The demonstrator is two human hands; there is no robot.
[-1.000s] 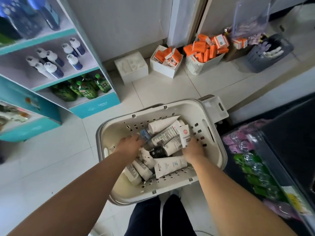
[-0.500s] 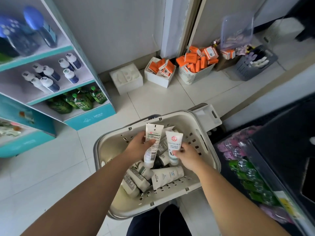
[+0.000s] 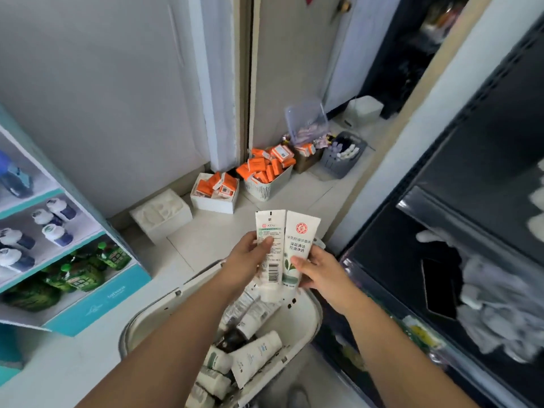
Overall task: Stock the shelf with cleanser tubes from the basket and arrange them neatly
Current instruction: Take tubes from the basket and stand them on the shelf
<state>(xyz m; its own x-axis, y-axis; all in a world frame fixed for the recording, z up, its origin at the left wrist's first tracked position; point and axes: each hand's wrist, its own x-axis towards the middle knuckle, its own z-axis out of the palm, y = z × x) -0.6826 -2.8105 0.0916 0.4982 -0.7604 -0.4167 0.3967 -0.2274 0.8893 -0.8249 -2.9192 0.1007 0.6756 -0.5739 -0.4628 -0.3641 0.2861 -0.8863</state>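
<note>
While both your hands are raised, each grips one tube upright.
Your left hand [image 3: 250,262] clasps the white barcode-printed plastic tube [image 3: 269,248]; just beside it, your right hand [image 3: 319,270] clasps the white red-emblem tube [image 3: 297,245]. Below both hands sits the cream perforated plastic basket [image 3: 309,316] of tubes.

one wide-angle view from the person's head, looking forward and down along both forearms. the basket [image 3: 306,313] sits close below at the bottom edge, the tiled floor [image 3: 206,240] and wall farther ahead, a shelf unit [image 3: 97,301] at left; edges bend.
</note>
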